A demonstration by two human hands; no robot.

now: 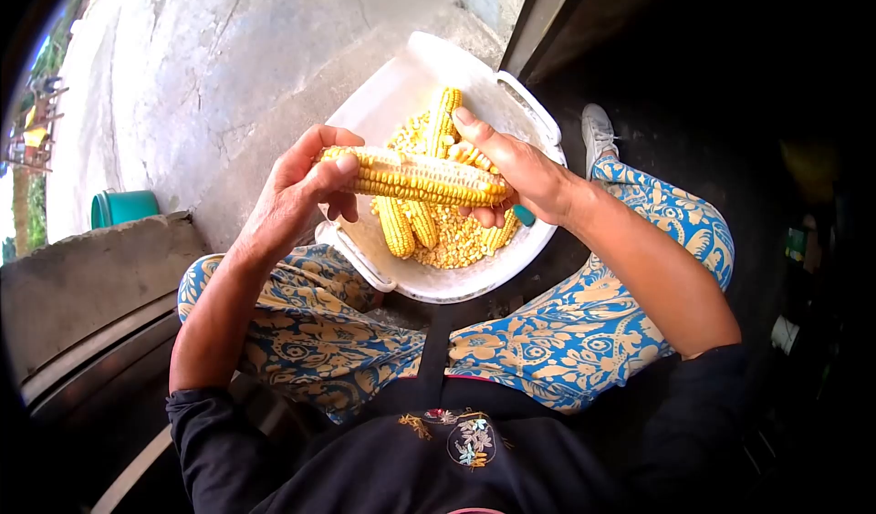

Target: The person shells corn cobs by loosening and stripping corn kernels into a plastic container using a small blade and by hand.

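Left hand (pixel 294 178) and right hand (pixel 531 175), half-closed, are gripping a part-shelled corncob (pixel 420 178); white tub (pixel 383 90) is holding cobs (pixel 395 228), loose kernels (pixel 454 248).

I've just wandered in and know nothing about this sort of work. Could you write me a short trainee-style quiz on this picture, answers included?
1. True or false: the left hand and the right hand hold the same corn cob.
2. What lies in the white tub?
A. Only apples
B. Other cobs and loose kernels
C. Only green husks
3. What colour is the container off to the left?

Key: 1. True. 2. B. 3. Green.
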